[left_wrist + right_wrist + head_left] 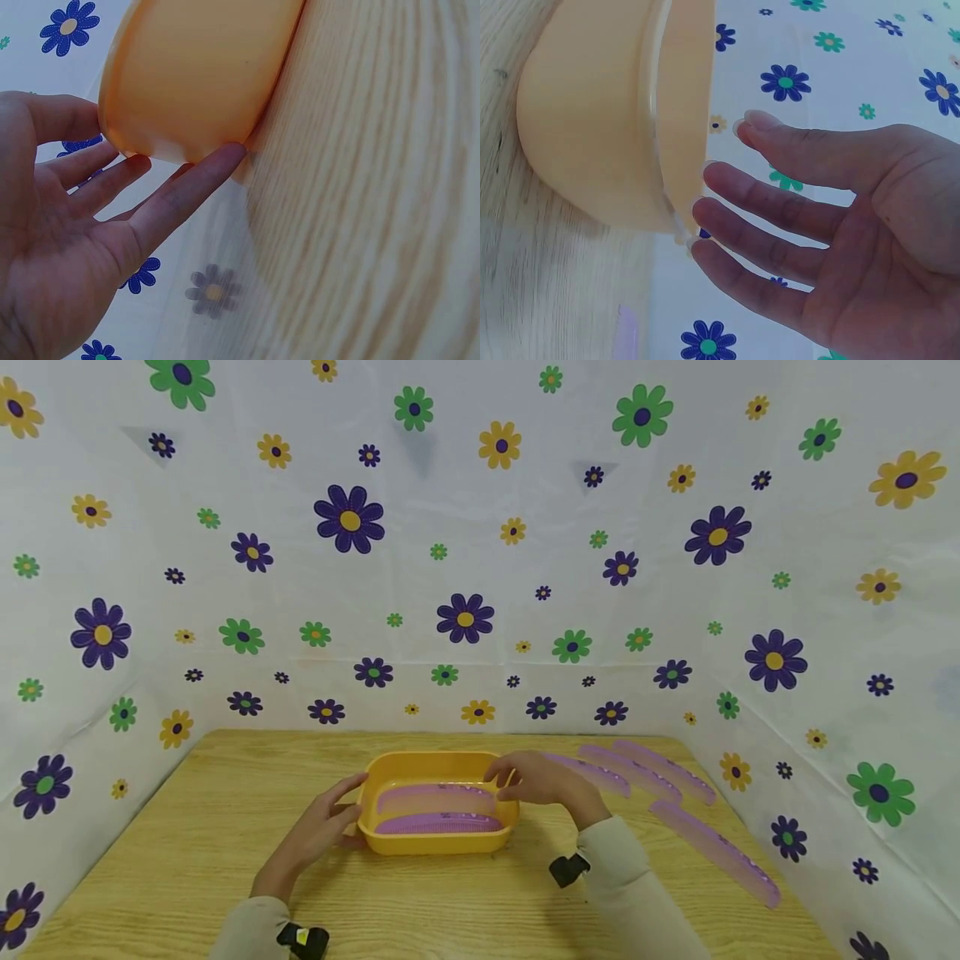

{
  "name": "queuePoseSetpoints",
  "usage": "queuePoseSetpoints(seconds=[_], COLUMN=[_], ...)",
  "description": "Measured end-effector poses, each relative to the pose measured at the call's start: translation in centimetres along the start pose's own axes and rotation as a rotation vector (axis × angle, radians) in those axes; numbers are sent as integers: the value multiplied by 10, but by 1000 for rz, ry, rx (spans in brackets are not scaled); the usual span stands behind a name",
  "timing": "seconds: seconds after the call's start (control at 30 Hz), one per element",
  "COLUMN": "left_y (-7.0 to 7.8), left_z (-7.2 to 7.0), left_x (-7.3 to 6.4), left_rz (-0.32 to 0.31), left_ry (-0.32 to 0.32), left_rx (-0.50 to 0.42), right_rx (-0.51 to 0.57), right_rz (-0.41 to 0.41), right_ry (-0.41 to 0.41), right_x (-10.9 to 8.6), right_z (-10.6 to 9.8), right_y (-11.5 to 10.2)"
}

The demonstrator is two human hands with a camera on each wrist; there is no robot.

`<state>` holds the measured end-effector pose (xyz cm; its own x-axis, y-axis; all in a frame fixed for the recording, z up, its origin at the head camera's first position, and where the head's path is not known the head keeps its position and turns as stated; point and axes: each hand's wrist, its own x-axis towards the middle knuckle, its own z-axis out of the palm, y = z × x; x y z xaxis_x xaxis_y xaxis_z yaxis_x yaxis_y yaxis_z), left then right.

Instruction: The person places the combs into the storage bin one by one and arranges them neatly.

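Note:
A yellow plastic basin [442,844] stands on the table with two purple combs inside: a front comb [438,825] and a paler one behind it [420,800]. My left hand [318,831] is at the basin's left end, its fairly straight fingers [191,187] touching the outer wall. At the right end, my right hand [543,781] hovers over the rim, holding nothing. Its fingers [772,202] are loosely extended and spread, with the fingertips close to the basin's rim [656,127]; whether they touch it I cannot tell.
Right of the basin, several more purple combs lie on the wooden table [420,902]. One comb [716,852] lies nearer the front, apart from the group at the back [663,768]. A flower-patterned white sheet [465,568] encloses the back and sides.

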<state>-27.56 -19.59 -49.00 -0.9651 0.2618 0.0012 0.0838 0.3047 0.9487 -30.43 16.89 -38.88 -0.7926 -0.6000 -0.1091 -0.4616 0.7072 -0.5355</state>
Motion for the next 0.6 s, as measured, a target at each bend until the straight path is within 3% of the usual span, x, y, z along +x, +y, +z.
queuePoseSetpoints(seconds=[0.6], left_y=[2], left_z=[0], left_x=[-3], left_rz=[9], left_ry=[6], left_rx=[10], right_rx=[-26], right_rz=[-33], right_ry=[76], right_x=[-37], right_z=[-7], right_y=[31])
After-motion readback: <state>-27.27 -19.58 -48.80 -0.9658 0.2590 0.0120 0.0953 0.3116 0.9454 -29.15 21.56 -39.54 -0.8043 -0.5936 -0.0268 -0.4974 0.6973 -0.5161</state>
